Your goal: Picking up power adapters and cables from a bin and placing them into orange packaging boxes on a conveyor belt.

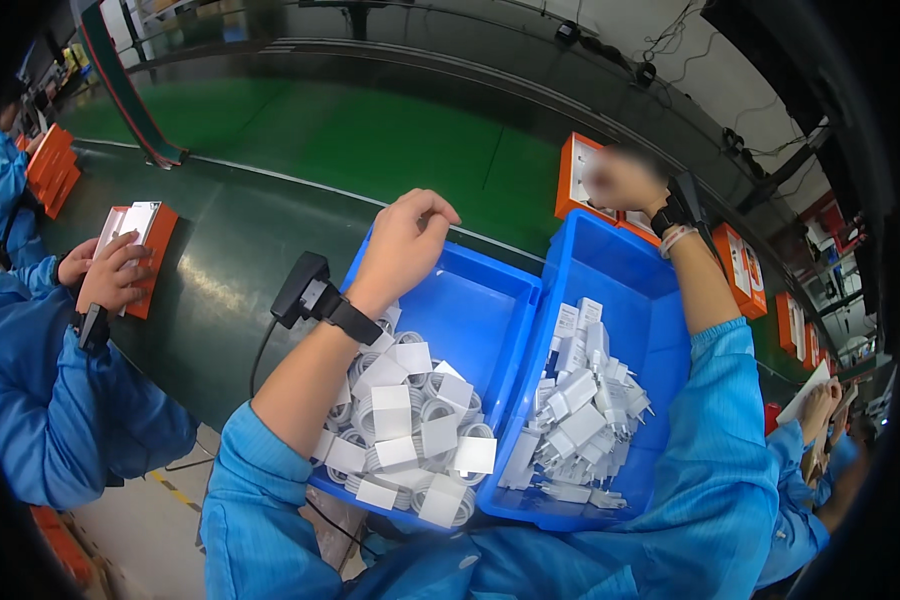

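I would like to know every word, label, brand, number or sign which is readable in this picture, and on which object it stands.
No text is clearly readable.
Chargers: faint grey marks on some, too small to read.
White wraps on the cables: I can make out no print.
Orange box at left: tiny marks on its white part, too small to read.

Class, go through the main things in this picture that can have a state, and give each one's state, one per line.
Left blue bin: open, partly filled
Right blue bin: open, partly filled
Cables: coiled, banded, heaped
White chargers: loose, piled
Left hand: fingers curled, nothing visible held
Right hand: blurred, grip unclear
Orange box by the right hand: open
Left wrist device: strapped on
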Demonstrator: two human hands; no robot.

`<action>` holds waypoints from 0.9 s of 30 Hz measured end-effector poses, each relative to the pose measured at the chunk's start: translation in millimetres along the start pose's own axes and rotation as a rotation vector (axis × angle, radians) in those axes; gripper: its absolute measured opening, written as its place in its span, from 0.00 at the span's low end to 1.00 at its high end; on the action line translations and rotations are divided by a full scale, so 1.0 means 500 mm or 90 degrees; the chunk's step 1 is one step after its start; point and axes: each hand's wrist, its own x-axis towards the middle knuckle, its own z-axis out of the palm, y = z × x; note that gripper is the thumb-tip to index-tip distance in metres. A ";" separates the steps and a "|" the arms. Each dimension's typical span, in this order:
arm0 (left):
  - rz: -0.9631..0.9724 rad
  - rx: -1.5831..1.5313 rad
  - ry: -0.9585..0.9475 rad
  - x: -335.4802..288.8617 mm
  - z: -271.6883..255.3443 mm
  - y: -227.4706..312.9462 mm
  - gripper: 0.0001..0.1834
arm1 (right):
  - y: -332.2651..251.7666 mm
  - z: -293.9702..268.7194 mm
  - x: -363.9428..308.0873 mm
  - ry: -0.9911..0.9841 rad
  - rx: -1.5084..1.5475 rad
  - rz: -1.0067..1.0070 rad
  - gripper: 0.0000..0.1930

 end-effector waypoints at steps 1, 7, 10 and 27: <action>-0.008 0.013 -0.007 0.000 -0.002 0.000 0.08 | 0.004 0.001 -0.001 0.000 0.001 0.002 0.16; 0.009 0.031 -0.010 -0.002 0.002 -0.008 0.07 | 0.024 0.010 -0.003 -0.079 0.016 0.037 0.14; 0.027 0.040 -0.008 -0.003 0.004 -0.008 0.07 | 0.032 0.019 -0.009 -0.059 0.019 -0.001 0.12; 0.053 0.076 -0.039 0.000 0.005 0.004 0.08 | -0.043 0.000 -0.182 0.202 0.109 0.054 0.13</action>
